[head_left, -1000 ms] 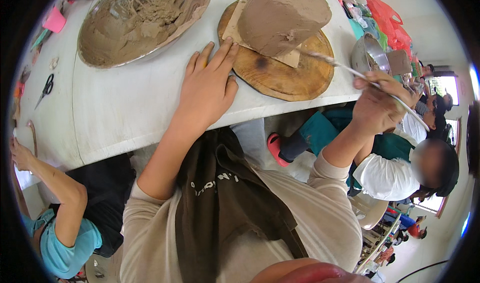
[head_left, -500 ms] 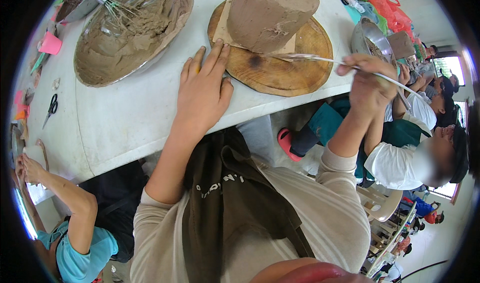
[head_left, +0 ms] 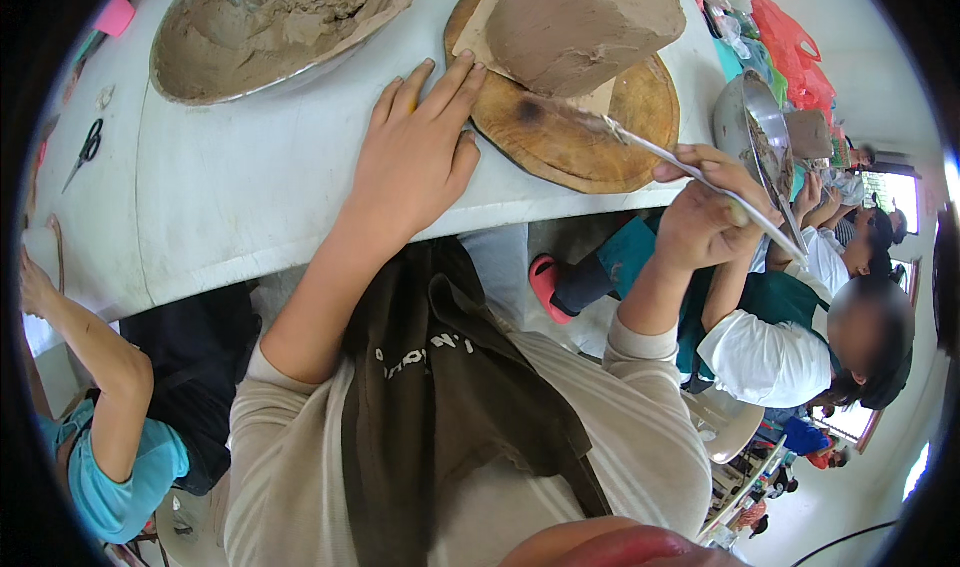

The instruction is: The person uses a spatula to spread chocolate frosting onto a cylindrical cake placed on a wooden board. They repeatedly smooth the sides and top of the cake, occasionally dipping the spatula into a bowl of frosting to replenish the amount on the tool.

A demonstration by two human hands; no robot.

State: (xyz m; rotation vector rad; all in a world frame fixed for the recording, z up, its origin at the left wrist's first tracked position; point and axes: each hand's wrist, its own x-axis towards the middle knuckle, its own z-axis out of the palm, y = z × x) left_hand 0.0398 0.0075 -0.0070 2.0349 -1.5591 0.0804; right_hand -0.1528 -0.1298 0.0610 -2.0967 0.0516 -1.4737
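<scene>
**Palette knife meets the frosted cake**

At the near edge of the white surface (head_left: 250,197), the right hand (head_left: 705,222) pinches a long palette knife (head_left: 690,172) in closed fingers. The left hand (head_left: 420,157), fingers spread, steadies the wooden board (head_left: 580,147). At 12 o'clock stands the cake (head_left: 585,27): soft, smearable, likely best handled by the board's rim.

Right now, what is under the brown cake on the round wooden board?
A pale flat card lies under the cake, its edges showing on the wooden board. The left hand touches the board's rim. The card's middle is covered by the cake.
</scene>
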